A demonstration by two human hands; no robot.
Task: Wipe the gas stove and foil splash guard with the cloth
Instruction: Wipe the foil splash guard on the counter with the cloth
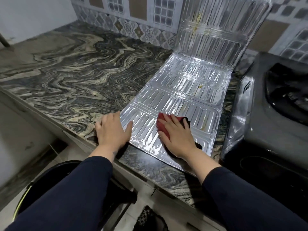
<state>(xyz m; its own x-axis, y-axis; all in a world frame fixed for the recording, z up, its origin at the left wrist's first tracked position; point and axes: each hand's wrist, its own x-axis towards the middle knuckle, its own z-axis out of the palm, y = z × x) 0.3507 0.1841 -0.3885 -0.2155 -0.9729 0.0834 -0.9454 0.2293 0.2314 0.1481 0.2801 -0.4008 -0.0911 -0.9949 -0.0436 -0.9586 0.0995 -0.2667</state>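
Desk (70,67) carries the guard (188,90), one panel flat, the other propped vs the wall. Stove (266,124) sits just right of it. Your left hand (112,129) lies flat, fingers straight, on the guard's edge, prob. to pin it. Right hand (176,135) presses the cloth (162,125) on the near panel w/ straight fingers. No containers w/ visible contents.

a marbled stone countertop (70,70) with swirling grey, black and cream veins fills the frame from 9 o'clock through the centre. behind it, from 11 to 2 o'clock, runs a patterned tile backsplash (133,29) of diamond motifs, small grid squares and plain brown panels. at 10 o'clock stands a plain pale wall (33,12). at 7 o'clock, below the counter edge, sits a dark round bin (48,177) with a yellow-green rim. a patterned mat (148,217) lies at 6 o'clock.
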